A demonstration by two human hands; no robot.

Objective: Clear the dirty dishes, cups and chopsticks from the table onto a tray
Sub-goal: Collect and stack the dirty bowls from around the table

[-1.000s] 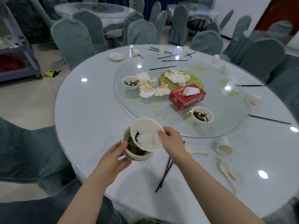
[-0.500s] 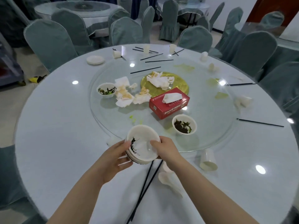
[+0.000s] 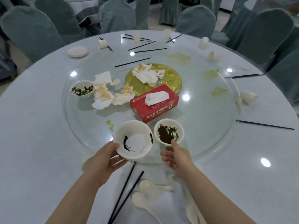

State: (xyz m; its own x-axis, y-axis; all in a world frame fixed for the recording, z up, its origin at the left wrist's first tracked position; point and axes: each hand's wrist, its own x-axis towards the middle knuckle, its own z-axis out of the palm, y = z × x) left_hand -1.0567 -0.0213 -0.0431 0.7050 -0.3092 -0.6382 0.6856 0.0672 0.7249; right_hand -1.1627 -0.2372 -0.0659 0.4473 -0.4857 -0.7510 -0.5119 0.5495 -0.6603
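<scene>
Hands reach over the near edge of a round white-clothed table [image 3: 37,126] in the single head view. The left hand [image 3: 103,160] grips a white round bowl streaked with dark sauce [image 3: 133,139], thumb on the near rim and fingers curled beneath it, holding it tilted over the near edge of the clear glass turntable [image 3: 210,126]; what lies directly under the bowl cannot be made out. The right hand [image 3: 176,156] has its fingers loosely spread, the forefinger touching the near rim of a small white bowl holding dark green leftovers [image 3: 169,131], which stands on the turntable just beside the held bowl. Behind both bowls lies a red cardboard tissue box with a white tissue sticking out [image 3: 153,103]. Further back a gold round plate [image 3: 169,78] carries crumpled white napkins [image 3: 148,74], and more stained napkins [image 3: 103,92] lie to the left beside another small white bowl with green scraps [image 3: 82,89]. On the cloth near the person a pair of black chopsticks [image 3: 124,194] lies between the forearms, next to white ceramic spoons [image 3: 148,191]. Other black chopsticks [image 3: 265,126] lie at the right edge and across the far side [image 3: 142,46], among white cups [image 3: 136,37] and a small white plate [image 3: 77,51]. Grey-green covered chairs [image 3: 32,28] ring the table.
</scene>
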